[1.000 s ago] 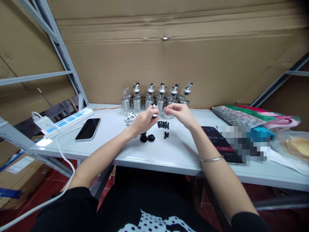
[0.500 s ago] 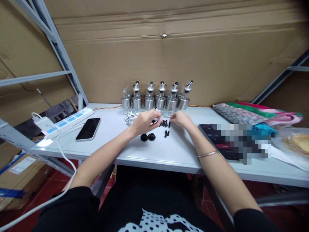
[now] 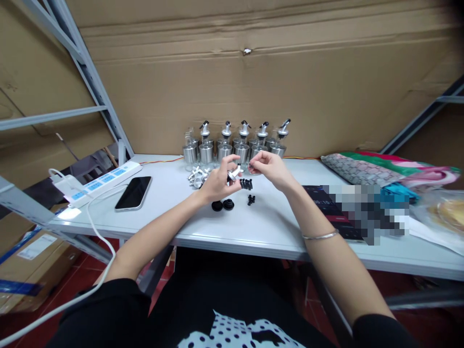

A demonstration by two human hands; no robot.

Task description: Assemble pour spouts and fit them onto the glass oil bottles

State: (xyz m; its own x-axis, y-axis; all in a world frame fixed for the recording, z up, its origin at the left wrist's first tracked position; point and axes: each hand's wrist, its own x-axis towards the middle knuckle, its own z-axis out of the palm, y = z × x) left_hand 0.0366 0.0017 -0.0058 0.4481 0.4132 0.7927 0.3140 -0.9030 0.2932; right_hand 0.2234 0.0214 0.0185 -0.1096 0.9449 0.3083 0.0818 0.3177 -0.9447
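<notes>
My left hand (image 3: 216, 184) is closed on a silver pourer spout (image 3: 235, 172), its fingers curled round the body and its tip pointing right. To the right, at the same height, my right hand (image 3: 271, 169) pinches a small black part (image 3: 251, 166), mostly hidden by the fingertips. Beneath the hands, a row of small black flip caps (image 3: 247, 184) lies on the table. Nearer me is a cluster of smaller black pieces (image 3: 251, 199). Two round black stoppers (image 3: 228, 205) rest below my left hand. Beside it are heaped silver-white spouts (image 3: 196, 178).
Glass-and-steel oil bottles (image 3: 224, 154) stand in rows at the back, several topped with pourers. A phone (image 3: 134, 193) and a white power strip (image 3: 105, 180) lie left. Right are a device with a timer display (image 3: 326, 203) and a colourful bag (image 3: 384, 169).
My right hand has lifted off the row of black caps with a small black part and moved up beside the spout. My left hand has turned, showing more of the spout.
</notes>
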